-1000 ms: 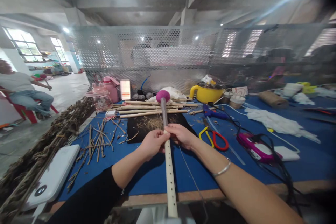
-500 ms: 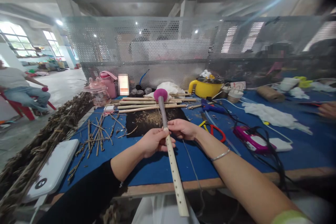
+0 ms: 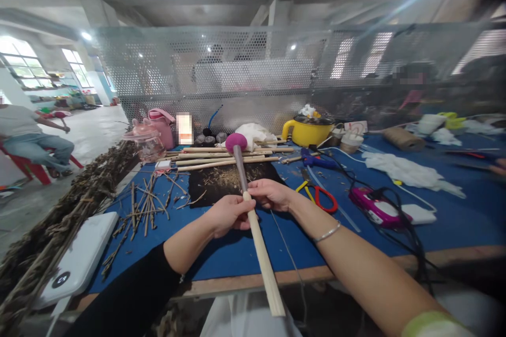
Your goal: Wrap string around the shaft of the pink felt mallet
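A pale wooden stick point(image 3: 263, 258) slants down toward me past the table's front edge. Its upper part carries a grey wrapping point(image 3: 240, 166), topped by a round purple head point(image 3: 236, 142). My left hand point(image 3: 231, 214) is closed around the stick just below the wrapping, thumb on top. Fingers pinched, my right hand point(image 3: 269, 194) touches the lower end of the wrapping. From under that hand a thin grey thread point(image 3: 285, 245) hangs over the table edge; its exact place between the fingers is hidden.
Wooden sticks point(image 3: 229, 160) and a dark cloth point(image 3: 205, 189) with shavings lie beyond my hands. Thin twigs point(image 3: 146, 202) are on the left, near a white power bank point(image 3: 79, 253). Red-and-yellow pliers point(image 3: 324, 199), a glue gun point(image 3: 320, 159), a purple device point(image 3: 373, 208) and cables lie right.
The stick has turned about its length: the row of small dark holes that faced up is out of sight. Both hands keep nearly the same place.
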The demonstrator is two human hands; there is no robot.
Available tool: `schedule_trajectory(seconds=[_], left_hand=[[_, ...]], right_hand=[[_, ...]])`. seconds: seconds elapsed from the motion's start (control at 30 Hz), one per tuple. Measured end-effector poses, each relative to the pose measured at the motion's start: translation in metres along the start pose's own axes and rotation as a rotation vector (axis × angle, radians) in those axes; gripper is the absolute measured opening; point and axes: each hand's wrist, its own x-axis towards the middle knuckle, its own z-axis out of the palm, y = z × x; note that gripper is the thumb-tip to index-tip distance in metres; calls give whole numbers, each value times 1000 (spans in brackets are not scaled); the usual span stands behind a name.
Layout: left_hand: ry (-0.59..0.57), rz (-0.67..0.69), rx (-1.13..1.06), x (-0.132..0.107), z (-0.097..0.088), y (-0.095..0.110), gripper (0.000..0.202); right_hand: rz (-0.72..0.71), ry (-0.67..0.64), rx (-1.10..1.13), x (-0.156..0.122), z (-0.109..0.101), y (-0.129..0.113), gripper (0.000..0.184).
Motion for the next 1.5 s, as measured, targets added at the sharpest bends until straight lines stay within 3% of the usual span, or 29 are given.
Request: schedule_trajectory(seconds=[0.17, 0.4, 0.57, 0.73, 0.83, 0.93, 1.0, 1.17, 1.27, 1.33, 1.5], left_hand=[[-95, -110, -4, -3, -5, 2, 30], [103, -52, 303, 6, -8, -7, 42], [88, -11, 116, 2, -5, -1, 34], [-57, -82, -65, -4, -6, 7, 28], [18, -120, 62, 0, -8, 2, 27], [145, -86, 303, 4, -9, -5, 34], [170, -54, 397, 5, -9, -7, 40], [84, 12, 276, 0, -5, -2, 39], [-51, -27, 120, -4, -3, 1, 33], [-94, -75, 47, -4, -4, 2, 30], [18, -128, 275, -1, -9, 0, 31]], right_hand=[[18, -3, -25, 2, 2, 3, 26], [-1, 89, -159, 5, 7, 7, 26], [-13, 89, -69, 5, 4, 7, 29], [-38, 1, 3, 5, 4, 6, 28], [-25, 50, -41, 8, 6, 9, 27], [-18, 122, -49, 12, 8, 12, 28], [-21, 135, -54, 13, 8, 13, 28], [-22, 71, 0, 7, 4, 9, 29], [29, -57, 48, 3, 0, 6, 28], [32, -75, 50, 3, 1, 6, 28], [-1, 39, -13, 9, 6, 11, 30]])
